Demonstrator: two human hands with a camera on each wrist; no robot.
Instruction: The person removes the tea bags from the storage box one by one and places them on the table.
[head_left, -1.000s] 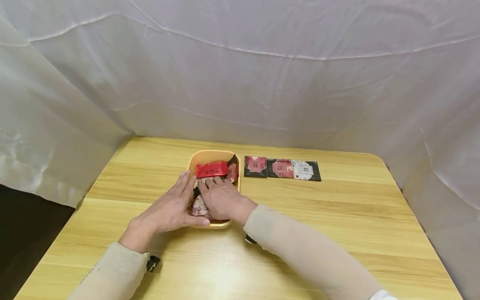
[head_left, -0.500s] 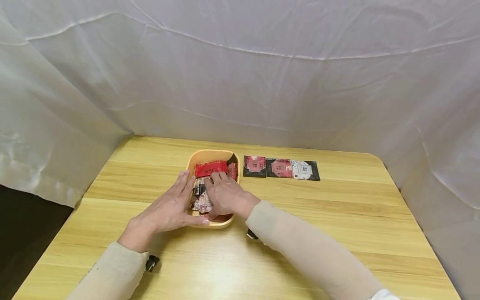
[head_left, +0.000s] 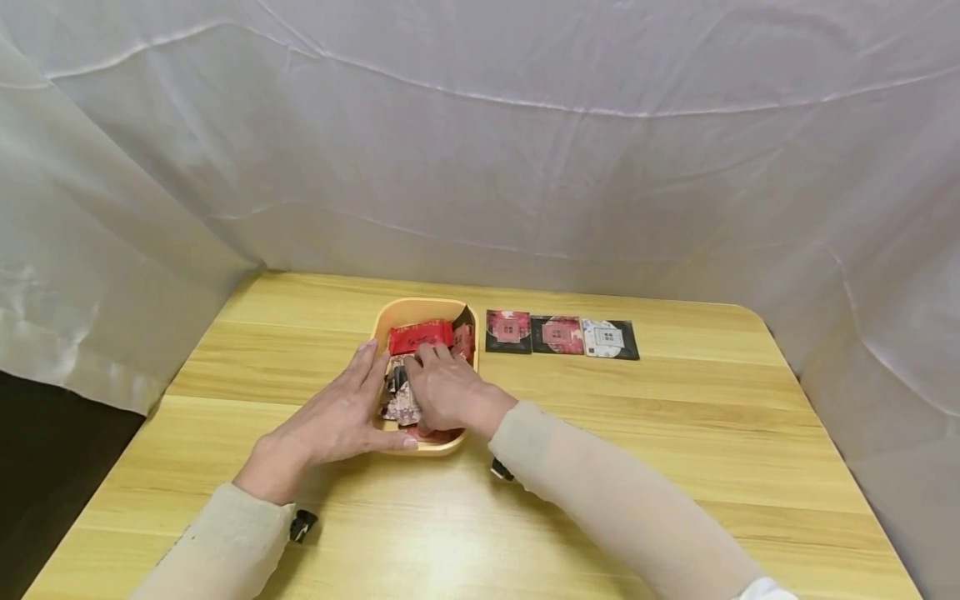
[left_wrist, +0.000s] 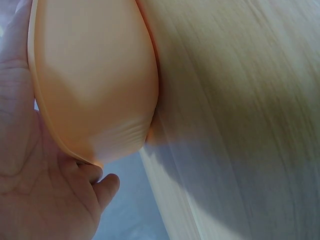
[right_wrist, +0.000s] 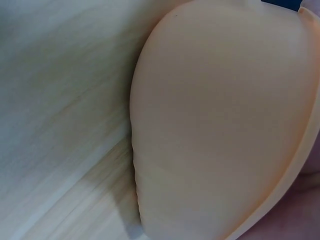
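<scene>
A yellow-orange plastic bin (head_left: 420,305) stands on the wooden table, holding several small packets. My left hand (head_left: 337,421) lies along its left rim with the fingers extended and the thumb reaching over the near rim. In the left wrist view, the palm is against the bin's outer wall (left_wrist: 100,75). Reaching inside from the right is my right hand (head_left: 450,390), fingers bent down among the packets; I cannot tell whether it grips one. Beside its fingers lie floral-patterned packets (head_left: 401,407). A bright red packet (head_left: 420,337) lies at the bin's far end.
Right of the bin, three flat square sachets lie in a row: a red-and-black one (head_left: 508,332), another red-and-black one (head_left: 558,335) and a white-and-black one (head_left: 611,339). Pale cloth (head_left: 525,167) hangs behind the table (head_left: 675,417).
Inside the bin, my right hand has shifted slightly right and its fingers have drawn back, so more of the floral packets shows. My left hand stays at the rim.
</scene>
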